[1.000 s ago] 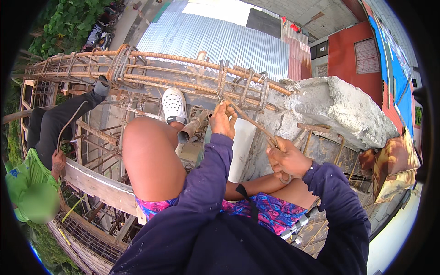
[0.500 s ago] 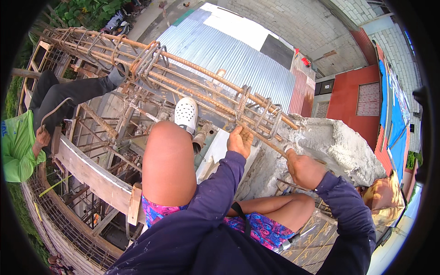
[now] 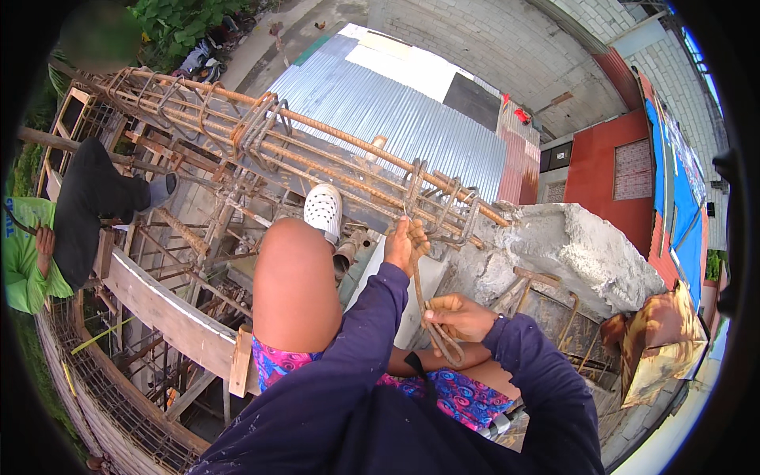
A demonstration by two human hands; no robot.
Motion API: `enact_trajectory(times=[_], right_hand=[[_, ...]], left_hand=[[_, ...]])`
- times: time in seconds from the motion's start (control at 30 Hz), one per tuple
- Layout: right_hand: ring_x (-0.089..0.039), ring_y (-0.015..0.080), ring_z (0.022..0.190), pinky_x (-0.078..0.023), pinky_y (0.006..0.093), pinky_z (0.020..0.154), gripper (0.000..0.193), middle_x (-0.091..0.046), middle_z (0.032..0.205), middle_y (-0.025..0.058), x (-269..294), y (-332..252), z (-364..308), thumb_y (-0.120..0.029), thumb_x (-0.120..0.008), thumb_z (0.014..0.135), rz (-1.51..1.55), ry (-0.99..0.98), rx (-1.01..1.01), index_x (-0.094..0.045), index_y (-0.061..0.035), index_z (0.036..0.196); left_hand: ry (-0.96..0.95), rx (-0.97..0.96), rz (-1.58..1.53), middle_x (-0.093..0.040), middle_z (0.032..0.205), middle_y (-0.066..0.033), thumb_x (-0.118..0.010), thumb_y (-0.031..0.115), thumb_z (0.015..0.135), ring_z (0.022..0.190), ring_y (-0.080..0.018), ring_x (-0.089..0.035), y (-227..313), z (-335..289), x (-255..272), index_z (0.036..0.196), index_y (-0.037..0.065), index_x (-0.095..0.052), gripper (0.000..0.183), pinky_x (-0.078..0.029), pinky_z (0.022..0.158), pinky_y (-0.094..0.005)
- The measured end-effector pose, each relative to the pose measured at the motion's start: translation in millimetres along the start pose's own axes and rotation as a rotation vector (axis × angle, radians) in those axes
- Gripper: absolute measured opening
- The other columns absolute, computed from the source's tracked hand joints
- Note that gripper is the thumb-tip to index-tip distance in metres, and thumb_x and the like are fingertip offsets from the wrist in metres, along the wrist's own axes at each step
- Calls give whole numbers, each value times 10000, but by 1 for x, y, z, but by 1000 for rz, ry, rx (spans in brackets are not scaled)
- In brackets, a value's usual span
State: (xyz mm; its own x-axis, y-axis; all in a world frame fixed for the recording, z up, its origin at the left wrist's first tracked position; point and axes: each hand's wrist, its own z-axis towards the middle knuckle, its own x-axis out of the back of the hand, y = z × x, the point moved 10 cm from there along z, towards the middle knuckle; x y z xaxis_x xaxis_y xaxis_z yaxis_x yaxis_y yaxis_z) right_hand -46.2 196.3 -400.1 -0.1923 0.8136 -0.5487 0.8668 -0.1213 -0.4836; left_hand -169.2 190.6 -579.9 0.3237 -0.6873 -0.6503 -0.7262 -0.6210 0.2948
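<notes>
My left hand (image 3: 405, 242) is closed at the lower edge of the rebar cage (image 3: 336, 170), right by a wire tie on its bars. From that hand a thin rusty steel rod with a looped end (image 3: 419, 289) runs down to my right hand (image 3: 461, 318). The fingers of my right hand are pinched round the rod just above its loop, over my bent leg. The rod's upper end is hidden in my left fist. Several stirrups (image 3: 412, 184) are bunched round the bars beside my left hand.
A broken concrete block (image 3: 586, 253) lies right of the cage's end. At left a co-worker in a green shirt (image 3: 28, 257) sits with one foot on the framework. A curved wooden form board (image 3: 170, 309) and steel rods fill the lower left. Beyond is a corrugated roof (image 3: 388, 103).
My right hand has swung down and left, turning the rod from pointing right to pointing downward. My left hand has shifted slightly. The co-worker's foot has come off the rebar cage.
</notes>
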Motion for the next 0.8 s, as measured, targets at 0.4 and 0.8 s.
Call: enact_trajectory(times=[0.4,0.8], right_hand=[[-634,327,549,-530,404,526,180,-652,705,189,121,47,-19,-180,-604,880,-1093,619,-241,-609,-7,930],[-412,112,418,-310,296,375,213,-443,549,-2,110,127,7,-203,-578,917,-12,769,-36,-509,-105,741]], left_hand=[[73,226,274,-612,1102,-54,-423,480,1012,952,-197,-599,-16,-8,24,1274,127,-542,456,-522,813,-421],[304,-525,690,-601,661,-26,-608,231,915,537,-127,-523,68,-1,2,957,43,-683,206,-414,506,-324]])
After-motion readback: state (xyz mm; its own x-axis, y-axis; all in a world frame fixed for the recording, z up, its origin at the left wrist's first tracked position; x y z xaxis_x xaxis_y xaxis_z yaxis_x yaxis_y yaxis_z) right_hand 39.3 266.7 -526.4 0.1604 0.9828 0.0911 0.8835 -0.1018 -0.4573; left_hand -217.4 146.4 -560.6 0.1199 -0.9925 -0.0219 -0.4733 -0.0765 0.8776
